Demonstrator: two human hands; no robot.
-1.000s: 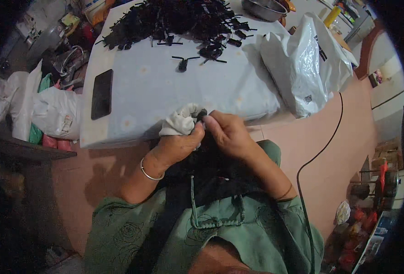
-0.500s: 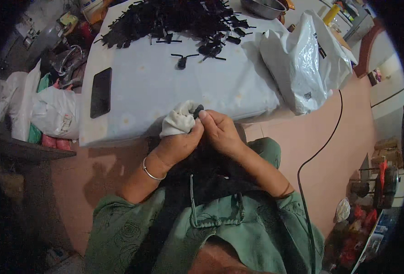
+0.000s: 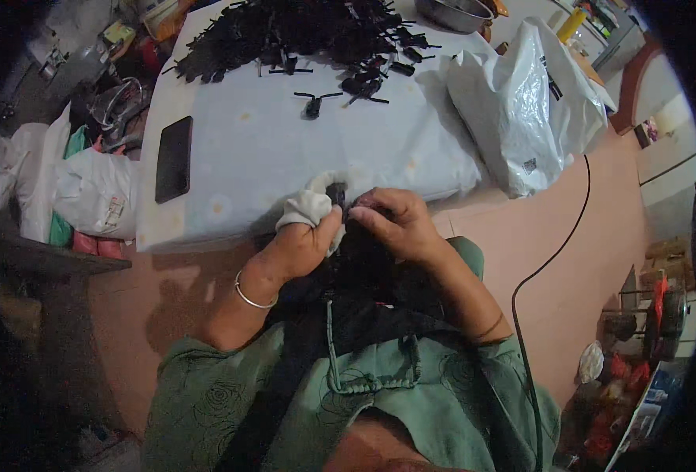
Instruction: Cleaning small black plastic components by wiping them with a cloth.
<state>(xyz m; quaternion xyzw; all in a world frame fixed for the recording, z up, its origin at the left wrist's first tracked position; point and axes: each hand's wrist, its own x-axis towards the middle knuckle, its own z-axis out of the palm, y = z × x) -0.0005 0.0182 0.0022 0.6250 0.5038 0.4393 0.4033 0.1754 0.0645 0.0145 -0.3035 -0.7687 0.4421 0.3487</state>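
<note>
My left hand (image 3: 307,242), with a metal bangle on its wrist, is closed at the table's near edge. White cloth (image 3: 307,208), perhaps a glove, covers its fingers. Between its thumb and the cloth sticks up a small black part (image 3: 337,193); its exact kind is hard to make out. Just right of that part is my right hand (image 3: 403,224), bare, thumb and index finger pinched together. Whatever lies in that pinch is too small or dark to name. Farther off, one black piece with two thin arms (image 3: 313,105) lies alone on the tabletop.
A large heap of similar black pieces (image 3: 269,35) covers the far side of the pale table (image 3: 245,165). A black phone (image 3: 174,160) lies at left. On the right stands a white plastic bag (image 3: 513,110), with a metal bowl (image 3: 454,14) behind it. A cable (image 3: 548,263) crosses the floor.
My right hand has drawn slightly right, away from my left hand. My left hand has shifted a little left, and the black part now stands more upright in the cloth.
</note>
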